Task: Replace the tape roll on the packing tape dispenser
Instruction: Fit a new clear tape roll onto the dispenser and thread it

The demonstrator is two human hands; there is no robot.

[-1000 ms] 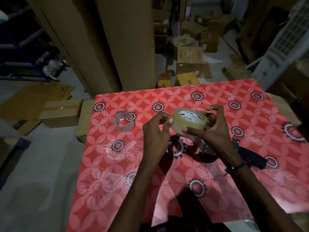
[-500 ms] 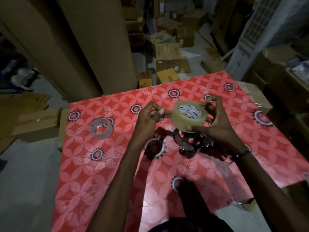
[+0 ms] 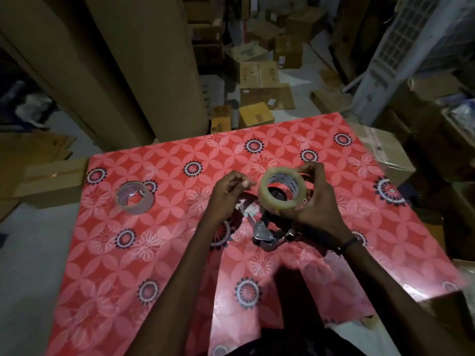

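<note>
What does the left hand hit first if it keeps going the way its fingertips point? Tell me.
The left hand points its pinched fingertips rightward at the new tape roll held in the right hand. It would likely meet that roll's near edge first, though depth is unclear.

Two tape rolls: full roll (image 3: 282, 191) in my right hand (image 3: 314, 206), nearly spent roll (image 3: 135, 197) on cloth. One dispenser (image 3: 264, 233). Two hands mine, left hand (image 3: 228, 191) included. One wristband (image 3: 348, 244). Boxes behind: many, uncounted.
</note>
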